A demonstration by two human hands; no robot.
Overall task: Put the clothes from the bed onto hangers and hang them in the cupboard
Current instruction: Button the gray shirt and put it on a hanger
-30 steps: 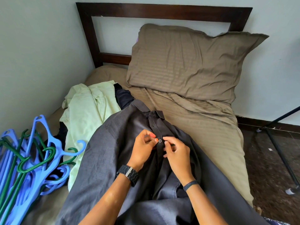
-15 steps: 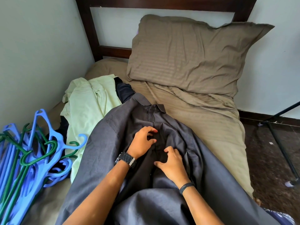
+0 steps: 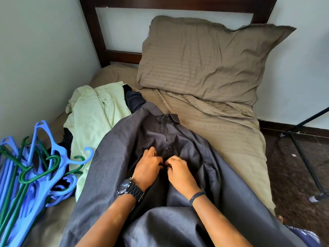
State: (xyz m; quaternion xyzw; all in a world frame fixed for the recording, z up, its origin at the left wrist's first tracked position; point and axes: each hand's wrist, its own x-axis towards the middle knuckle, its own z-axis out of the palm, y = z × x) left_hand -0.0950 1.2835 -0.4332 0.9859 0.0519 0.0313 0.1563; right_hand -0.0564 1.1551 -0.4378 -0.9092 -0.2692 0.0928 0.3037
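A dark grey button-up shirt [image 3: 114, 163] lies spread over the bed, collar towards the pillow. My left hand [image 3: 146, 169] and my right hand [image 3: 179, 172] meet at its front placket, a little below a fastened button, and both pinch the grey cloth with curled fingers. A pale green shirt [image 3: 96, 118] lies crumpled to the left, over a dark navy garment [image 3: 134, 99]. A heap of blue and green plastic hangers [image 3: 30, 168] lies at the bed's left edge by the wall. No cupboard is in view.
A brown pillow [image 3: 204, 59] leans on the dark wooden headboard [image 3: 99, 38]. The brown sheet [image 3: 231, 132] covers the bed's right side. Black stand legs [image 3: 306, 157] cross the dark floor at the right. The wall runs close along the left.
Both hands have moved down the placket from the upper button and now close together on the cloth lower down. The head camera has tipped slightly downward.
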